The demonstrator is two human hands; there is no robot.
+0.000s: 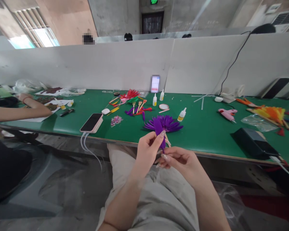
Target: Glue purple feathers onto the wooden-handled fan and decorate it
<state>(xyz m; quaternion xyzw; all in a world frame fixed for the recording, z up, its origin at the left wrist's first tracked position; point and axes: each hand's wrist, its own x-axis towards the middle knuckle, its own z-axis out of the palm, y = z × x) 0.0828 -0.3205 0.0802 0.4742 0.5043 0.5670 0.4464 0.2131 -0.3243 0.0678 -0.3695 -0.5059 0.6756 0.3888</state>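
Note:
Between my two hands, just over the table's front edge, is a purple feather (159, 125). My left hand (148, 149) pinches it between thumb and fingers near its middle. Lower down, the fingertips of my right hand (177, 158) close on its thin quill end. Right behind, a fan of purple feathers (172, 123) lies spread on the green table (202, 134), its pale stick partly hidden by my hands. A glue bottle (182, 115) stands tilted beyond the fan, and two more white bottles are farther back.
Left of my hands lie a phone (92, 123) with cables and a pile of coloured bits (116, 120). Red and green feather fans (131, 95) lie farther back. To the right are a pink glue gun (227, 114) and a black box (255, 146). Another person's arm (21, 112) rests at far left.

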